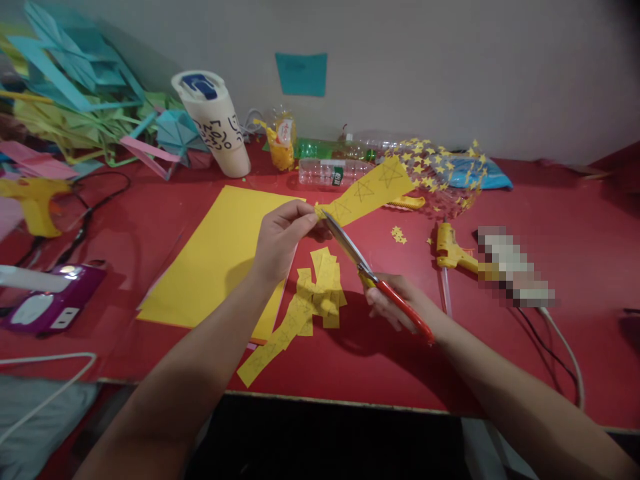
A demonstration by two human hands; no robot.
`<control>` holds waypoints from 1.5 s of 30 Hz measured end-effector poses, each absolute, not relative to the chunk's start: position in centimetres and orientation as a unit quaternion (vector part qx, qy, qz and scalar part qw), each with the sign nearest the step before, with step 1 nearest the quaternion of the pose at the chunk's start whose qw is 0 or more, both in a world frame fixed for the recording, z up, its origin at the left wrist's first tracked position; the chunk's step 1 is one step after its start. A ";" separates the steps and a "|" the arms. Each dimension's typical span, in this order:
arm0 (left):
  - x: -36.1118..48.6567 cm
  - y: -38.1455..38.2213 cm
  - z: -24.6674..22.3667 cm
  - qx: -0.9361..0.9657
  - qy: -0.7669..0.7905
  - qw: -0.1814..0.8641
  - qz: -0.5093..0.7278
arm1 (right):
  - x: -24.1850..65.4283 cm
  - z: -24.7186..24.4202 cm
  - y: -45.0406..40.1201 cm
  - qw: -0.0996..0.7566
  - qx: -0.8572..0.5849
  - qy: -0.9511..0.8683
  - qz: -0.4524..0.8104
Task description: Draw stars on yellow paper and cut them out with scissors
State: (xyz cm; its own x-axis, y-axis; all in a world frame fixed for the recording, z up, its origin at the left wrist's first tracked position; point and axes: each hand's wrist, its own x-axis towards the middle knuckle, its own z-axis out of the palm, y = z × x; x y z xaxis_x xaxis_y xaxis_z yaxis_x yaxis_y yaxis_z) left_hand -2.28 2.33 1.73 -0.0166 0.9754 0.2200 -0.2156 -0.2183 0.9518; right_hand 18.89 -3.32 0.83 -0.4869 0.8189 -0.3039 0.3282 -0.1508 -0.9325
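Note:
My left hand (286, 233) pinches the near end of a yellow paper strip (373, 190) with stars drawn on it. The strip points up and to the right above the red table. In my right hand (393, 300) is a pair of scissors (403, 310) with red handles, its blades reaching the strip close to my left fingertips. Below both hands lie several yellow paper pieces (325, 283) marked with stars, beside a stack of yellow sheets (210, 257). A small heap of cut-out stars (399, 235) rests to the right of the strip.
Along the back stand a white tumbler (215, 127) and clear plastic bottles (320, 172), near a cluster of yellow stars (430, 163). A yellow glue gun (450, 247) lies at right, another glue gun (37, 200) at left. Folded paper shapes (85, 87) fill the far left.

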 end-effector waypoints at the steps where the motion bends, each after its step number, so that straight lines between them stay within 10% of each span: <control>1: -2.3 2.3 1.7 0.497 0.385 0.494 0.601 | 18.9 0.8 -3.3 0.203 -0.464 -0.618 0.601; 45: -2.7 2.5 1.9 0.495 0.377 0.512 0.592 | 19.1 0.9 -2.9 0.170 -0.485 -0.621 0.592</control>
State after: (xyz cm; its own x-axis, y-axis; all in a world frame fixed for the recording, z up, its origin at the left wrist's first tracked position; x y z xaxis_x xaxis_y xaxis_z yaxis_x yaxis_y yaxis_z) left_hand -2.69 2.49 1.88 0.0153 0.9795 0.2007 -0.2333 -0.1917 0.9533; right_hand 19.13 -2.88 0.87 -0.4724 0.8036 -0.3622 0.4011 -0.1699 -0.9002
